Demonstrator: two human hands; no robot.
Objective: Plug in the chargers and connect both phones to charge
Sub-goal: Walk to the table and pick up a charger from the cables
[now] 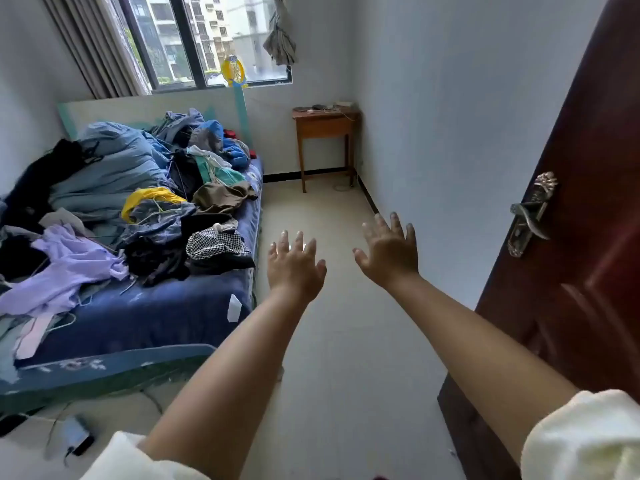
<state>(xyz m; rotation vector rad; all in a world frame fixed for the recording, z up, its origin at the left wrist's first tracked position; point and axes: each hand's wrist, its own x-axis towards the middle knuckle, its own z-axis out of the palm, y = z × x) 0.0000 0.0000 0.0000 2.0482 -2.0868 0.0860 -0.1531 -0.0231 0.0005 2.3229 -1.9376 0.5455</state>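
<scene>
My left hand [294,265] and my right hand [389,252] are stretched out in front of me above the pale floor, fingers spread, holding nothing. In the far corner stands a small wooden side table [325,128]. Small dark devices [308,109] and a white cable [343,114] lie on its top, too far off to tell apart; the cable hangs over the table's right edge. On the floor at the lower left lies a dark phone-like device [78,436] with a thin cable attached.
A bed [156,313] with a blue mattress, heaped with clothes, fills the left side. A dark red door [581,271] with a metal handle [530,216] stands open on the right. A strip of pale floor [322,209] runs between them to the table. A window is behind.
</scene>
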